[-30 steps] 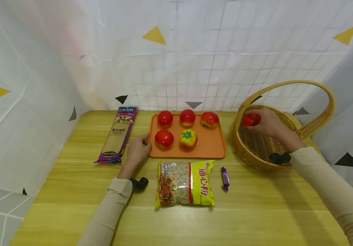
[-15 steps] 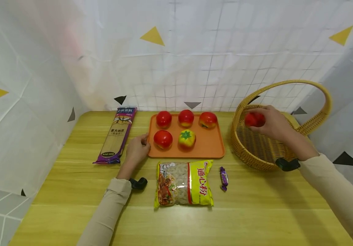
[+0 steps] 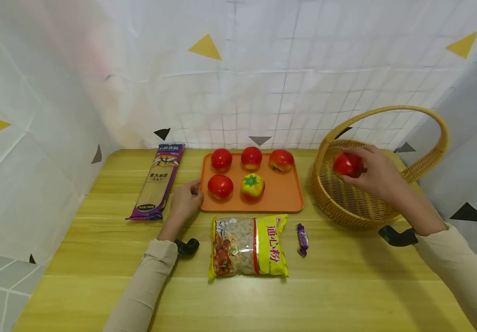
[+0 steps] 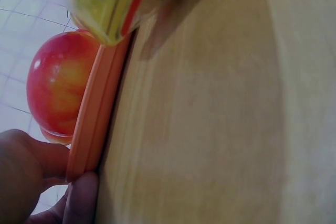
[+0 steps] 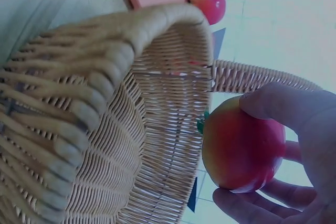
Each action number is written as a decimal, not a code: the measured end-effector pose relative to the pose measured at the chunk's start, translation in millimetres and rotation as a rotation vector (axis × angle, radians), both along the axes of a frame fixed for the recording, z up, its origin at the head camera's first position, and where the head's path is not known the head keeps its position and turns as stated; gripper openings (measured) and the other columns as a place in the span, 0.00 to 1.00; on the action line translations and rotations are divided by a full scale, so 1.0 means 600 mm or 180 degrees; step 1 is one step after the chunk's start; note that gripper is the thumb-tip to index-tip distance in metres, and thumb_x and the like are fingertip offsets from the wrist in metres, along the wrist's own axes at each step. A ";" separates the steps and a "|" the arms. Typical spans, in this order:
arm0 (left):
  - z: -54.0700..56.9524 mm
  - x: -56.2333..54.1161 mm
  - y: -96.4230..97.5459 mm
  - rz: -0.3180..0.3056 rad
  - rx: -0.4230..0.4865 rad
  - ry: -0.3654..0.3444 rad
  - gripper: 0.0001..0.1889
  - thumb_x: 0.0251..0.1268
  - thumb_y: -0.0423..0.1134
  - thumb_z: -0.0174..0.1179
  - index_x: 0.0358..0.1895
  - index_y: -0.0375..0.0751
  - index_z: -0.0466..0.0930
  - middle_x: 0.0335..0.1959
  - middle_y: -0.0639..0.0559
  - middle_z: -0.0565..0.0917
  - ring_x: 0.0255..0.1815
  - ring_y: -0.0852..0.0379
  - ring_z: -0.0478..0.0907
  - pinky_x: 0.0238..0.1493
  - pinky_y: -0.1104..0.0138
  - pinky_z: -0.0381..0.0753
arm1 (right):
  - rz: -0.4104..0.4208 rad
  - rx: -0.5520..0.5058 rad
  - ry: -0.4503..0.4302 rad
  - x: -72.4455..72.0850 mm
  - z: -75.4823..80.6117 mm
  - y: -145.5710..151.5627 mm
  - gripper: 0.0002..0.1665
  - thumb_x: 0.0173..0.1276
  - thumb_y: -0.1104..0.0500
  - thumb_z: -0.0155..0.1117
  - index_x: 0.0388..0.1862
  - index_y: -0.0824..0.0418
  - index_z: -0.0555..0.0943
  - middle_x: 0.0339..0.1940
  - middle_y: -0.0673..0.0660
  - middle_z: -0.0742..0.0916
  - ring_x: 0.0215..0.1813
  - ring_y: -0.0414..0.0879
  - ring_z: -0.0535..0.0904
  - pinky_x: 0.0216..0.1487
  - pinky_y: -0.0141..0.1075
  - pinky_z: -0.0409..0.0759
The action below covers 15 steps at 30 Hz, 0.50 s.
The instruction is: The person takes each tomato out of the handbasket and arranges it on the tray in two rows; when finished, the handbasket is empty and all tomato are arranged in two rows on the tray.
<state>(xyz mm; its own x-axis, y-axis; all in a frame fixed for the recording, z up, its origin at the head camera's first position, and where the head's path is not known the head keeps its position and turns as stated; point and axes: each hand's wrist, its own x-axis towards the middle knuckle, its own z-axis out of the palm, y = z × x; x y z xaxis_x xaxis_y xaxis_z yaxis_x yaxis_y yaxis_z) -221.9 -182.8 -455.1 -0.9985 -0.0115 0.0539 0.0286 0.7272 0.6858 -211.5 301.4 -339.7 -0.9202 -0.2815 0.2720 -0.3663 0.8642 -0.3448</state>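
Observation:
My right hand (image 3: 373,173) holds a red-and-yellow tomato (image 3: 348,164) above the open wicker basket (image 3: 319,193). In the right wrist view, thumb and fingers curl round the tomato (image 5: 241,145), and its green leafy top faces the basket. My left hand (image 3: 186,201) is at the left edge of an orange tray (image 3: 282,196). The left wrist view has its thumb and fingers pinching the tray's rim (image 4: 89,124). Several more tomatoes sit on the tray, most with red sides up; a front one (image 3: 253,186) has its yellow, green-leaved top upward.
A purple pack of long pasta (image 3: 157,182) lies left of the tray. In front of the tray is a yellow bag of macaroni (image 3: 247,246), with a purple wrapped candy (image 3: 302,240) to its right. The basket's tall handle (image 3: 404,108) arches over its opening.
My right hand, with the tomato, has drawn slightly right and toward me over the basket. My left hand stays at the tray's edge.

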 end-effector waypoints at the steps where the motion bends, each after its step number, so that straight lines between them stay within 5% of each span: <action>1: 0.000 0.000 0.000 0.0002 0.0002 0.0003 0.26 0.66 0.36 0.59 0.69 0.45 0.76 0.36 0.48 0.83 0.30 0.52 0.74 0.31 0.62 0.70 | 0.0010 -0.0006 0.0059 0.004 0.001 0.000 0.39 0.54 0.59 0.80 0.64 0.67 0.76 0.57 0.70 0.77 0.51 0.68 0.76 0.43 0.64 0.78; 15: 0.001 0.001 0.003 -0.0005 0.0020 0.0021 0.27 0.65 0.35 0.59 0.69 0.43 0.76 0.36 0.48 0.83 0.31 0.51 0.74 0.32 0.62 0.70 | 0.0080 -0.0215 0.0394 0.060 0.011 -0.031 0.44 0.46 0.63 0.84 0.62 0.67 0.74 0.57 0.66 0.79 0.54 0.63 0.76 0.43 0.61 0.80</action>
<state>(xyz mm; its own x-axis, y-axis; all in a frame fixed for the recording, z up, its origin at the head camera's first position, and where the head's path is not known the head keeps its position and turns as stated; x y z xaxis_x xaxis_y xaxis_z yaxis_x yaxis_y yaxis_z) -221.2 -181.0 -454.3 -0.9981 -0.0104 0.0604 0.0342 0.7229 0.6901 -175.7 282.8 -332.9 -0.8713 -0.2813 0.4022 -0.4310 0.8306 -0.3527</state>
